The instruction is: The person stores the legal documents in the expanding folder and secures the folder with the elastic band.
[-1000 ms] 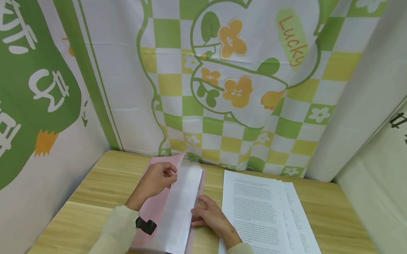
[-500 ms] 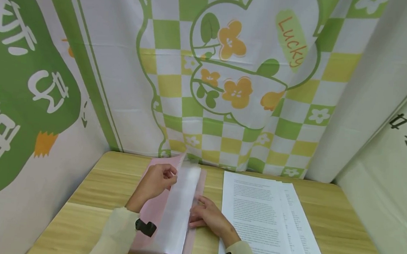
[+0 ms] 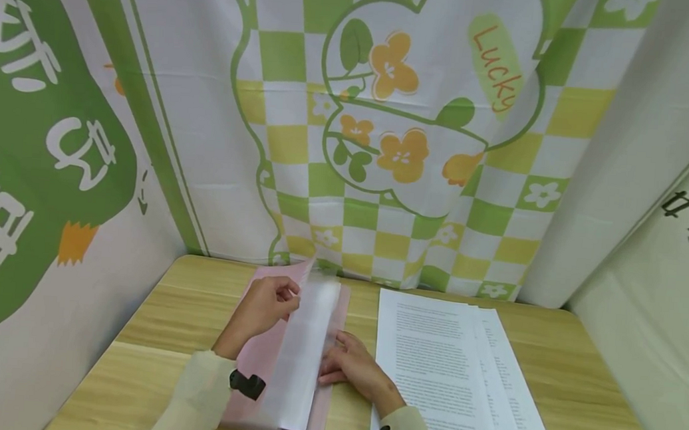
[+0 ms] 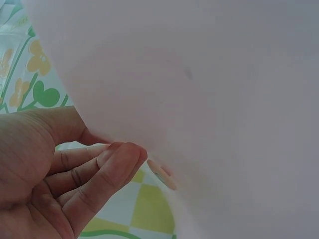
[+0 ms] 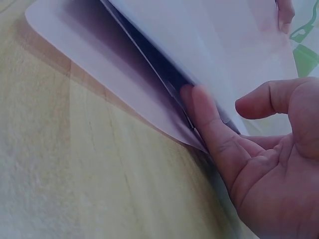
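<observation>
A pink folder (image 3: 319,421) lies spread on the table, with white sheets (image 3: 305,372) and clear sleeves raised at a slant inside. The left hand (image 3: 263,306) pinches the edge of its lifted cover (image 3: 258,352); in the left wrist view, thumb and fingertips of the hand (image 4: 89,181) meet at the rim of the pale cover (image 4: 224,109). At the right side, the right hand (image 3: 362,374) touches the sheets' edge. The right wrist view has the hand's (image 5: 269,164) fingertips between the sheets (image 5: 209,40) and the back cover (image 5: 89,50), thumb apart.
Several printed pages (image 3: 435,374) lie overlapped on the wooden table (image 3: 584,391), right of the folder. A patterned curtain (image 3: 391,238) hangs behind the table's far edge, with further cloth (image 3: 660,330) at the sides.
The right fingers have shifted slightly left, and the right edge of the white sheets has moved left with them. The left hand keeps its pinch on the cover.
</observation>
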The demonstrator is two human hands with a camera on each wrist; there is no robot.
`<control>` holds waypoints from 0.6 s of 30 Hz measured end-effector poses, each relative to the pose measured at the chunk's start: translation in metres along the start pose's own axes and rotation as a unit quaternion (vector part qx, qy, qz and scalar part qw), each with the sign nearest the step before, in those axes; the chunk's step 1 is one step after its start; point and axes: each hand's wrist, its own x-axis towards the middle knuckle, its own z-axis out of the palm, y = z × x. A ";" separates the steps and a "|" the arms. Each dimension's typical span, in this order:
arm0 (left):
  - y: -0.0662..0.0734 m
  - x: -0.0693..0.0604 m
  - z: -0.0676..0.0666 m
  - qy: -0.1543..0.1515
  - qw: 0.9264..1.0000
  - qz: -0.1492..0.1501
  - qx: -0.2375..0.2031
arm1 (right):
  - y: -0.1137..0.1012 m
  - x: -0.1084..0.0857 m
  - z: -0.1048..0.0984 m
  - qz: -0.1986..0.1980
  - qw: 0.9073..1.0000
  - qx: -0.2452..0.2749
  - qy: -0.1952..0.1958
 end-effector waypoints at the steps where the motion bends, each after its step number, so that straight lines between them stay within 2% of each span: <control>1: 0.000 0.000 0.000 0.000 1.000 0.000 0.002 | -0.001 -0.001 0.000 0.001 1.000 0.000 0.000; 18: -0.005 0.003 0.000 0.010 1.000 0.005 0.015 | -0.016 -0.028 -0.014 -0.022 0.997 -0.079 -0.006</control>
